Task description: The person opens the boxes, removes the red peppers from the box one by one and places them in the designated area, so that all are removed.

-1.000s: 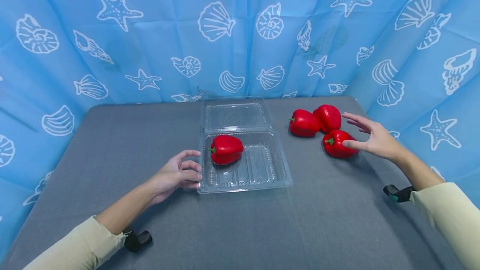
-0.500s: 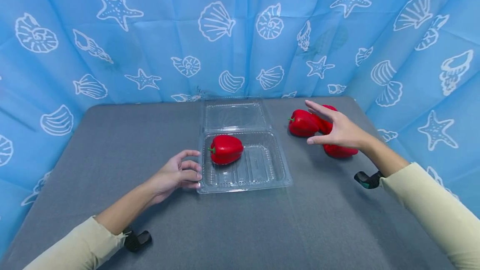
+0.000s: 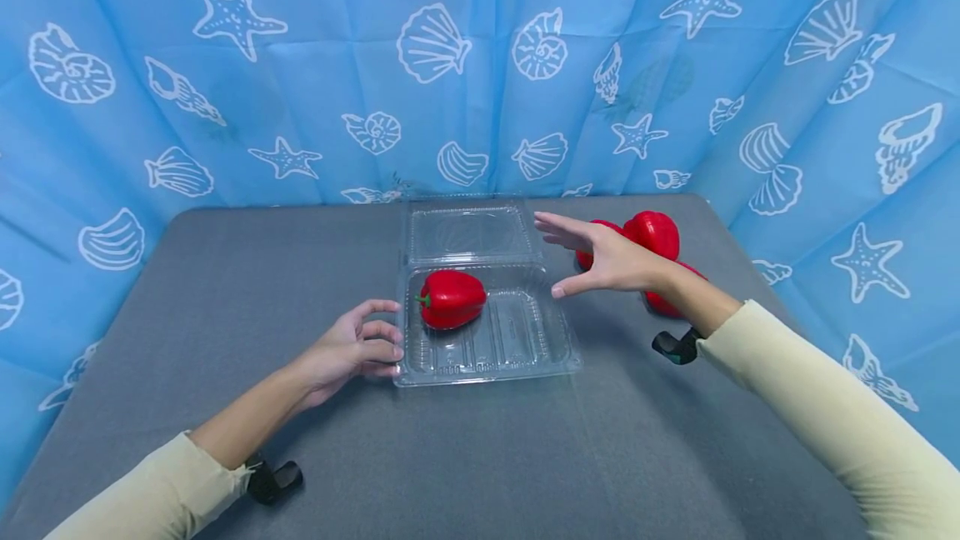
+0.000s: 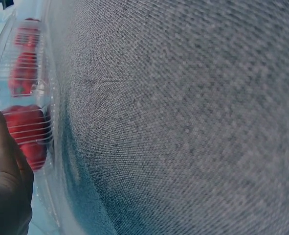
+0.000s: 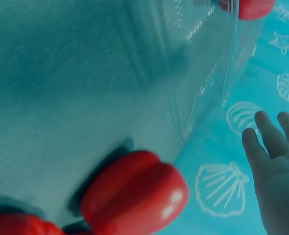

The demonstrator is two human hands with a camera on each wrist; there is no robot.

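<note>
A clear plastic clamshell container [image 3: 567, 340] lies with its lid [image 3: 468, 233] folded back on the grey table. In its left half rests a red bell pepper [image 3: 453, 298], green stem facing left. My left hand [image 3: 345, 352] touches the container's left rim with loosely bent fingers; in the left wrist view the pepper [image 4: 27, 127] shows through the ribbed wall. Spread wide, my right hand [image 3: 611, 257] hovers by the container's upper right corner, holding nothing. Behind its wrist lie more red bell peppers [image 3: 652, 233], partly hidden by the hand and forearm.
A grey cloth covers the table [image 3: 480, 457]. Behind it hangs a blue curtain [image 3: 315, 65] with white seashells and starfish. In the right wrist view, one loose bell pepper [image 5: 134, 191] lies below the right hand, close to the others.
My right hand has moved left, from over the nearest loose pepper, past the group to the container's right side. It carries nothing. My left hand and the container stay in place.
</note>
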